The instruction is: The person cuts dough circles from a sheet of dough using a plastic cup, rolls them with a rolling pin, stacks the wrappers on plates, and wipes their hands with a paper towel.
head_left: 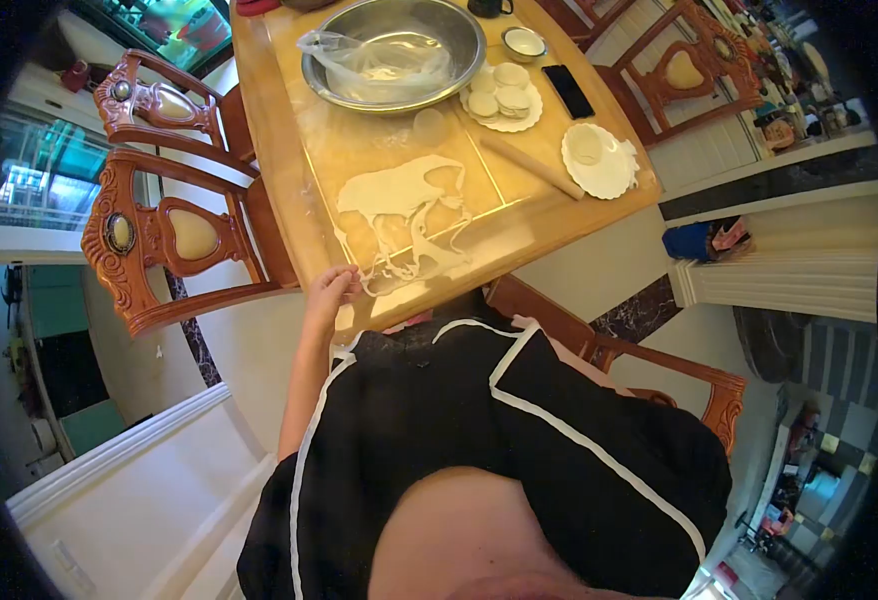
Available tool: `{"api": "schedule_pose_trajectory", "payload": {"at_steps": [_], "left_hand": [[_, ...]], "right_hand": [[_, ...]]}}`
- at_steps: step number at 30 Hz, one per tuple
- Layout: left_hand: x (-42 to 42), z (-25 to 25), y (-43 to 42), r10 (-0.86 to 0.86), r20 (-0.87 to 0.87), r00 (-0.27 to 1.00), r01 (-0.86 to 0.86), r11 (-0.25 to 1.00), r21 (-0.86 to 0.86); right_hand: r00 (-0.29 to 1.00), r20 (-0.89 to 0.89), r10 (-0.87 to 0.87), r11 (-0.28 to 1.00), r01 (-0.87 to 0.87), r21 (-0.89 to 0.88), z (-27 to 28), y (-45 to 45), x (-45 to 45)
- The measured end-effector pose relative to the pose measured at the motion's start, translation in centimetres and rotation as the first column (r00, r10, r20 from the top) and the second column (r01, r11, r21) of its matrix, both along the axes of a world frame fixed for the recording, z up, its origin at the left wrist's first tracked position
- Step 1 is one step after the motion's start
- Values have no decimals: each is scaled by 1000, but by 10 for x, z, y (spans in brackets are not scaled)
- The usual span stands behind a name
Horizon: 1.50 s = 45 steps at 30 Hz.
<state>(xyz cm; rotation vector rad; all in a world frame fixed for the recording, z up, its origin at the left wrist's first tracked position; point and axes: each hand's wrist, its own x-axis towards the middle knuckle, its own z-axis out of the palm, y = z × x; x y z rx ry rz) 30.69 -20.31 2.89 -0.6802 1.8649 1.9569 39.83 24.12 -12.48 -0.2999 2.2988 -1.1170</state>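
At the table's near left edge is my left hand, its fingers pinched together at the lower left end of the thin dough sheet. The sheet lies flat and pale, with ragged strips and holes toward me. Of my right arm only a strip of skin shows beside the black top. A small bit of skin at the shirt's edge may be my right hand; its fingers are hidden. Beyond the sheet lies a single round dough wrapper. A wooden rolling pin rests to the right of the sheet.
A large metal basin holding a clear plastic bag stands at the back. Dough rounds lie on a scalloped plate and a second white plate. Nearby are a phone and small bowl. Carved chairs surround the table.
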Motion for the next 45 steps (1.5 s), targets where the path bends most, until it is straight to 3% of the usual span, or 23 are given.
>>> {"api": "schedule_pose_trajectory", "payload": {"at_steps": [3, 4, 5, 7, 10, 12, 14, 15, 16, 17, 19, 21, 23, 25, 27, 29, 30, 31, 34, 38, 40, 44, 45], "left_hand": [[2, 10, 2, 0, -27, 1000, -1, 999, -54], [1, 13, 4, 0, -38, 999, -2, 998, -69], [2, 13, 7, -2, -48, 999, -2, 997, -81], [2, 4, 2, -19, -38, 999, 16, 996, -90], [1, -19, -7, -34, -29, 999, 30, 993, -117], [-4, -29, -4, -14, -24, 1000, 11, 992, -126], [-14, -36, 1, -6, -56, 998, -4, 986, -164], [-19, -44, 4, 11, -50, 999, -19, 987, -163], [-25, -54, 10, -65, -135, 989, 24, 958, -287], [-32, -60, 15, -151, -207, 967, 53, 909, -414], [-50, -29, 44, -197, -190, 962, 77, 861, -503], [-73, -28, 65, -240, -164, 957, 101, 804, -587], [-89, -53, 78, -553, -355, 754, 48, 585, -810], [-104, -49, 102, -544, -341, 766, 19, 550, -835], [-117, -51, 117, -535, -325, 780, -9, 509, -861], [-123, -65, 128, -618, -167, 768, 89, 362, -928], [-123, -65, 131, -610, -162, 776, 95, 366, -926], [-119, -61, 134, -611, -169, 774, 85, 364, -928], [-107, -64, 136, -617, -185, 765, 73, 368, -927], [-101, -69, 139, -603, -178, 777, 37, 326, -945], [-104, -74, 142, -594, -217, 774, -19, 322, -947], [-112, -71, 134, -642, -318, 698, -133, 321, -938], [-112, -75, 131, -636, -328, 698, -151, 317, -936]], "right_hand": [[996, 36, -82, 988, 86, -128, 60, -9, -10], [981, -146, 128, 991, -122, 50, 57, -2, -16], [981, -138, 137, 990, -130, 57, 64, 5, -17], [971, 128, 200, 975, -209, 68, 150, -9, -39], [964, 30, 265, 951, -266, 155, 161, -1, -53], [913, 183, 364, 908, -392, 149, 176, -4, -91], [999, 27, -34, 984, 29, 174, 159, 1, -129], [964, -253, -85, 983, 122, 136, 141, 9, -156], [849, -511, -137, 978, 198, 68, 128, 16, -185], [820, -564, -100, 964, 221, 150, 128, 15, -213], [795, -605, -46, 947, 227, 227, 124, 7, -259], [693, -720, -29, 995, 89, 46, 111, -10, -292], [720, -692, 50, 996, 18, 90, 107, -38, -307], [739, -660, 134, 989, -59, 134, 101, -67, -313], [724, -665, 183, 970, -23, 242, 92, -91, -313], [715, -666, 212, 974, -103, 200, 87, -107, -312], [703, -675, 224, 975, -158, 159, 86, -112, -313], [601, -708, 371, 929, -240, 283, 86, -115, -315], [557, -717, 419, 906, -305, 292, 76, -110, -317], [590, -736, 331, 936, -305, 176, 91, -109, -343], [612, -757, 228, 974, -137, 183, 107, -123, -365], [548, -824, 147, 987, -23, 161, 99, -162, -391], [638, -754, 157, 977, 10, 211, 105, -173, -391]]}}
